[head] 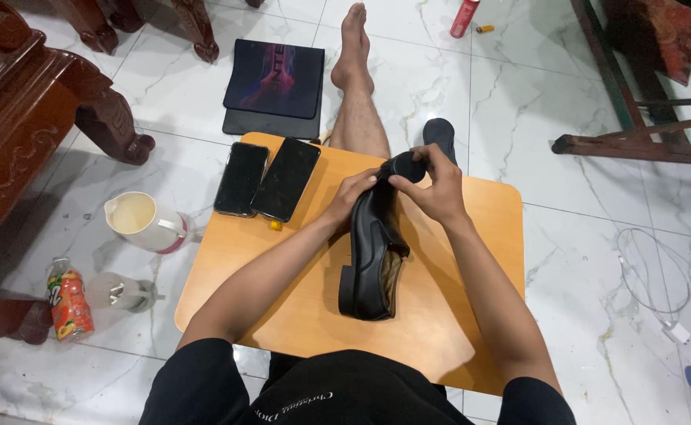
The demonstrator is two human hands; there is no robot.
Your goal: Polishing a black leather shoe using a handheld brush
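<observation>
Black shorts nearest me, then the small wooden worktop (471,315) with a black dress shoe (373,260) lying on its side, long axis running near to far. Both hands closed around its far toe end, left hand (351,195) just beside right hand (433,182). Two phones (266,179) lay far-left.

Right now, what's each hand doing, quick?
Left hand: closed on the toe end of the black leather dress shoe, steadying it.
Right hand: gripping a small black pad against the toe.
</observation>
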